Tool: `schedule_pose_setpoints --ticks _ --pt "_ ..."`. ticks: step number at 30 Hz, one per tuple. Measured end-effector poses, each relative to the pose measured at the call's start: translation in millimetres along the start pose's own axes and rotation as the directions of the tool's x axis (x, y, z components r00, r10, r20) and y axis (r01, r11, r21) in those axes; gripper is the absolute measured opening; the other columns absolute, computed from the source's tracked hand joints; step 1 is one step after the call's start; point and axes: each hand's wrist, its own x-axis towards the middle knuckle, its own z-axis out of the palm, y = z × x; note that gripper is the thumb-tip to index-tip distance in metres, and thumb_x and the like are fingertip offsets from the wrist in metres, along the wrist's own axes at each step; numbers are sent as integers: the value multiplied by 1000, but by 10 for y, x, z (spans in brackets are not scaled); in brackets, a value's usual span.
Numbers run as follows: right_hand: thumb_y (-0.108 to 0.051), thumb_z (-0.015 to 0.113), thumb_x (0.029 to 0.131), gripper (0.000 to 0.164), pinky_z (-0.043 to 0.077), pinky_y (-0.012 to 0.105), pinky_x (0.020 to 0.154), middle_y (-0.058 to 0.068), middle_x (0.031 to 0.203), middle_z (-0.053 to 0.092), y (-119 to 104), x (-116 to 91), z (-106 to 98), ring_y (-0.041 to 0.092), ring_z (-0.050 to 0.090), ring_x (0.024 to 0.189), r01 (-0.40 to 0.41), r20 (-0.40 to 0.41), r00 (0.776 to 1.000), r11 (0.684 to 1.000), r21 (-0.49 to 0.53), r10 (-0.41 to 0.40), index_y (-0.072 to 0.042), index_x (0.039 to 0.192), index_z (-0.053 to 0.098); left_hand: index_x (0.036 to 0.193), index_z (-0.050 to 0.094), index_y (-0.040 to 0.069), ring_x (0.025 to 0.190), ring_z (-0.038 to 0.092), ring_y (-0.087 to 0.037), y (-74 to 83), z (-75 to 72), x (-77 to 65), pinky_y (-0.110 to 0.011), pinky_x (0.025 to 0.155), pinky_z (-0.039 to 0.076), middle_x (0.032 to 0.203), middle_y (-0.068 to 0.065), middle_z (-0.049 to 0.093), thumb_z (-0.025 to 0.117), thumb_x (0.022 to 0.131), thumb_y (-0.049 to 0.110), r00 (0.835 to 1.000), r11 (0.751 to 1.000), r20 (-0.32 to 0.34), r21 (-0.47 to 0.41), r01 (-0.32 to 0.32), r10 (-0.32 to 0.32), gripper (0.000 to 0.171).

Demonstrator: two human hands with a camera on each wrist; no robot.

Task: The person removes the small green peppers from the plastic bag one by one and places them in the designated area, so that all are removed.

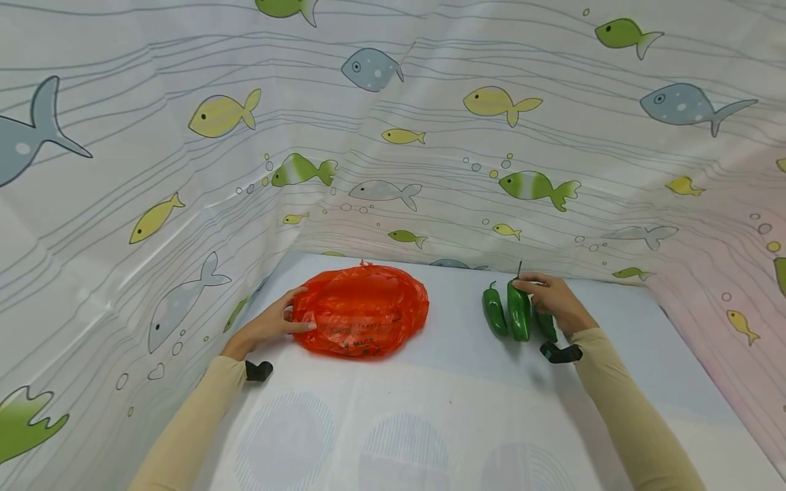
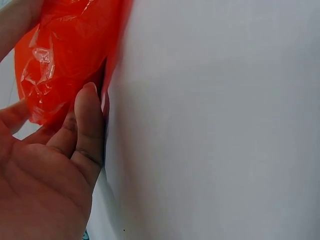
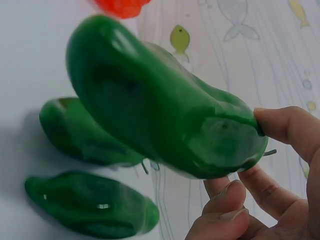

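A red plastic bag (image 1: 368, 307), crumpled and with dark printing, lies spread on the table. My left hand (image 1: 270, 327) holds its left edge; in the left wrist view some fingers (image 2: 90, 120) reach in against the bag's underside. On the right, my right hand (image 1: 549, 300) pinches a glossy green pepper (image 1: 518, 314) near its stem end, and the tip hangs down. The right wrist view has this pepper (image 3: 150, 100) raised above two others. One loose pepper (image 1: 494, 312) lies to its left, and another (image 1: 545, 327) is partly hidden beneath my hand.
A white tabletop (image 1: 430, 402) with pale round patterns extends toward me. Fish-printed sheeting (image 1: 442, 164) rises at the back and both sides. Each wrist wears a small black device, one on the left (image 1: 258, 371) and one on the right (image 1: 561, 352).
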Motion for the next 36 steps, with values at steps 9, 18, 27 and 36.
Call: schedule_pose_setpoints --ticks 9,18,27,36 --pt "-53 69 96 79 50 35 84 6 127 53 129 -68 -199 18 53 94 -10 -14 1000 999 54 10 -5 154 43 165 15 19 144 29 -52 6 3 -5 -65 109 37 162 -22 25 84 87 34 1000 1000 11 -11 -20 20 105" --pt "-57 67 96 82 49 36 85 0 125 53 273 -137 -376 18 52 100 -42 -63 997 998 44 44 -4 153 42 164 17 22 145 31 -49 12 4 -20 -64 112 34 161 -22 27 84 87 32 999 999 12 -36 -30 31 103" --pt "-51 64 100 79 52 30 84 -5 119 56 453 -178 -579 14 57 100 -38 -76 996 998 52 42 0 154 40 165 17 22 147 26 -49 -1 -2 -10 -64 112 33 163 -22 25 85 87 32 999 999 14 -35 -33 34 104" --pt "-47 65 100 59 51 27 77 -16 101 61 602 -209 -739 14 53 94 -32 -107 993 994 106 43 -8 142 50 165 16 22 147 26 -49 -17 -7 -3 -64 111 35 163 -22 24 84 87 33 999 999 18 -24 -33 33 103"
